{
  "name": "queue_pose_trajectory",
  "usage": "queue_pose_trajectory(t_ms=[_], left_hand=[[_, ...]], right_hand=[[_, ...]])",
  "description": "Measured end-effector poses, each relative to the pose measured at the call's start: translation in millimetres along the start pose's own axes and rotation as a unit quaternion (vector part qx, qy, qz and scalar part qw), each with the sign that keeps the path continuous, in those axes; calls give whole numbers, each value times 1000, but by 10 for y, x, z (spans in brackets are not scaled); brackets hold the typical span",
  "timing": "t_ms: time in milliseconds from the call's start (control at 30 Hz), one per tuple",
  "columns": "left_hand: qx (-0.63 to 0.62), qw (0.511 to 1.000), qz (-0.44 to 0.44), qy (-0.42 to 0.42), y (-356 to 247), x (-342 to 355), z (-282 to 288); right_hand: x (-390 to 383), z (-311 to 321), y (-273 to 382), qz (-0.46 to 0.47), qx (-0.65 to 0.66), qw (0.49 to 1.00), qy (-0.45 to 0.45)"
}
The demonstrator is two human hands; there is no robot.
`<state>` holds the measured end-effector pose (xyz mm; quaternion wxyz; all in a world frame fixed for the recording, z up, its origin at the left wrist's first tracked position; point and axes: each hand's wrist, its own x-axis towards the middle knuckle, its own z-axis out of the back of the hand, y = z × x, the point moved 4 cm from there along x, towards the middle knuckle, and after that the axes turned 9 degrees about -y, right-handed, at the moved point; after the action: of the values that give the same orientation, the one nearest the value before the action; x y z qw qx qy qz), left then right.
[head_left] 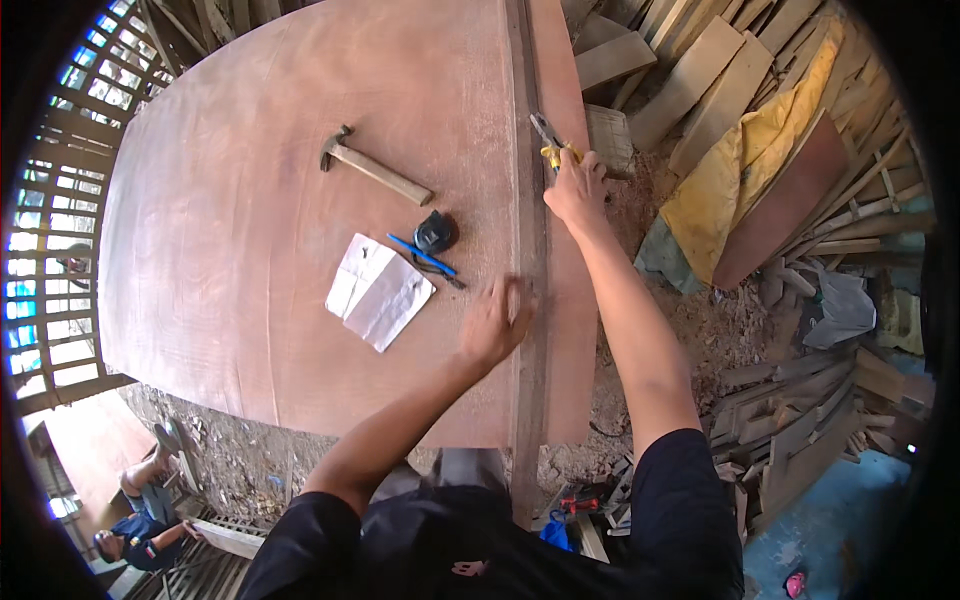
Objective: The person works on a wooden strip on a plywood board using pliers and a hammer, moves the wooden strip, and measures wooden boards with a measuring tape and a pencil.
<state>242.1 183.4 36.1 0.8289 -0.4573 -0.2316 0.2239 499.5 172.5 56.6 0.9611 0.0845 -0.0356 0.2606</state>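
Observation:
My right hand (576,192) is closed around pliers (548,138) with yellow handles, their jaws pointing away from me over the long wooden strip (530,235). Nearer to me, my left hand (492,322) is at the strip's left edge, its fingers curled and partly smeared; what they hold, if anything, cannot be made out. The strip runs lengthwise over a large reddish-brown plywood sheet (210,230). On the sheet, left of my hands, lie a claw hammer (378,172), a black tape measure (434,232), a blue pen (420,253) and a creased sheet of paper (380,290).
Wood offcuts (690,95) pile up on the right beside a yellow cloth (765,150) and a clear plastic bag (842,308). A slatted wooden lattice (65,230) stands at the left. Another person (150,530) sits at the lower left with a board (228,537).

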Motion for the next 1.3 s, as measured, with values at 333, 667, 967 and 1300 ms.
queue_pose_trajectory(t_ms=[333,667,967,1300], left_hand=[[239,970,-23,-43,623,1463,-790],[227,974,16,-24,511,1560,-782],[244,969,32,16,513,1559,-751],[242,970,36,19,469,1626,-764]], right_hand=[[373,-488,281,9,-33,999,-21],[599,-325,254,44,-15,999,8],[730,-373,376,-70,-74,982,160],[935,-376,341,-56,-73,977,194]])
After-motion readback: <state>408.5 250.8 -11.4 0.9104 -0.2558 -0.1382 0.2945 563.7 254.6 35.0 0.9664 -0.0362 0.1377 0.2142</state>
